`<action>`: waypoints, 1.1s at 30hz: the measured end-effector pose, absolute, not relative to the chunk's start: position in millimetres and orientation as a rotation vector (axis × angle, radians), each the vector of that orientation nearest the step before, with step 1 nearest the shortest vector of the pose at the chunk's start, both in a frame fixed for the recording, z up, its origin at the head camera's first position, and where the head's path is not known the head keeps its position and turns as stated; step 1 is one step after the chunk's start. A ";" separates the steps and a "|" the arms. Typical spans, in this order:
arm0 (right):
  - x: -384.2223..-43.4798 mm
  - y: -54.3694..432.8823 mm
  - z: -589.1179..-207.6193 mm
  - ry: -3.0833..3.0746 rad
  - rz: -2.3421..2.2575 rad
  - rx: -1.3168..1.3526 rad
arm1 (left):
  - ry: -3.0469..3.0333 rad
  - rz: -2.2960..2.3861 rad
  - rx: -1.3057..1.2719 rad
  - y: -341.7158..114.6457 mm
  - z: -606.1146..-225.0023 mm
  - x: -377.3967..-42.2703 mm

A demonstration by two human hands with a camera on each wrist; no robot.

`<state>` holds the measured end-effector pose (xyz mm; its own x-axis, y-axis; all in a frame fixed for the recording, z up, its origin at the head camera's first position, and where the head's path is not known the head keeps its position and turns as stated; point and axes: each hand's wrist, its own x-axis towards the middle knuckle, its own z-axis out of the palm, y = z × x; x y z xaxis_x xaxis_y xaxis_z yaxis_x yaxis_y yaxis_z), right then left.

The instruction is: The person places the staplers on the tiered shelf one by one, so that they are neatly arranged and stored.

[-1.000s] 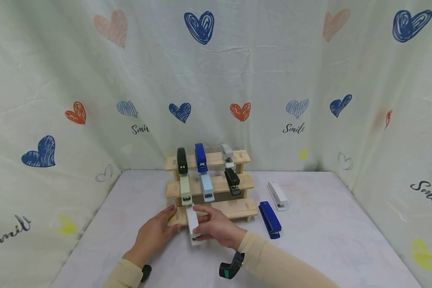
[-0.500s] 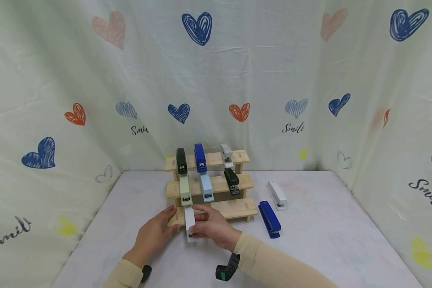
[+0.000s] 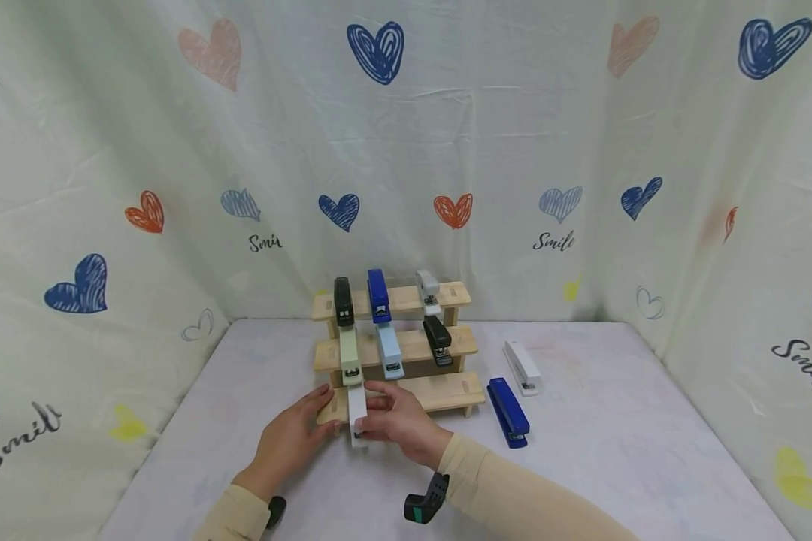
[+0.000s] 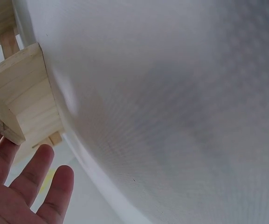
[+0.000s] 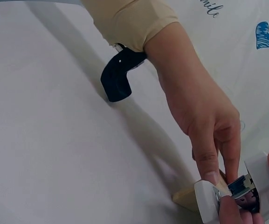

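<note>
In the head view, my right hand (image 3: 406, 430) pinches a white stapler (image 3: 356, 407) that lies lengthwise across the left part of the bottom shelf, its front end jutting past the shelf edge. My left hand (image 3: 289, 445) grips the left end of that shelf on the wooden three-tier rack (image 3: 440, 391). From the left wrist, the shelf board (image 4: 29, 88) meets some fingers, while two other fingers (image 4: 59, 191) stand free. The right wrist view shows the white stapler (image 5: 264, 175) from its front end, a gap between its upper and lower arms, with right-hand fingertips around it.
The upper shelves carry a black (image 3: 343, 300), a blue (image 3: 378, 295), a grey (image 3: 428, 289), a green (image 3: 349, 353), a light blue (image 3: 389, 349) and another black stapler (image 3: 437, 340). Right of the rack, a white stapler (image 3: 522, 367) and a blue stapler (image 3: 507, 412) lie on the table.
My right hand has shifted the white stapler a little left and then farther back onto the bottom shelf, straighter in line with the green one. The left hand keeps its place.
</note>
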<state>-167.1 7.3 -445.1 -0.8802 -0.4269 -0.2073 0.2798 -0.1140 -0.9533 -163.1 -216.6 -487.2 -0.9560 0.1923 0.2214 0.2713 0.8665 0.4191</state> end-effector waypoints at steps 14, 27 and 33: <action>-168.4 5.5 -446.6 1.707 -2.048 -0.174 | -2.872 -0.682 -0.350 -216.2 -487.6 -164.2; -164.8 17.7 -446.0 1.709 -2.018 -0.181 | -2.878 -0.680 -0.351 -214.5 -485.7 -162.4; -161.1 51.4 -444.0 1.749 -1.879 -0.233 | -2.880 -0.661 -0.343 -213.5 -485.4 -162.3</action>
<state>-161.1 51.4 -444.0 -0.8301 -0.5030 -0.2407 0.2763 0.0040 -0.9611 -162.3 -213.5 -485.4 -0.9598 0.1847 0.2115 0.2585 0.8756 0.4080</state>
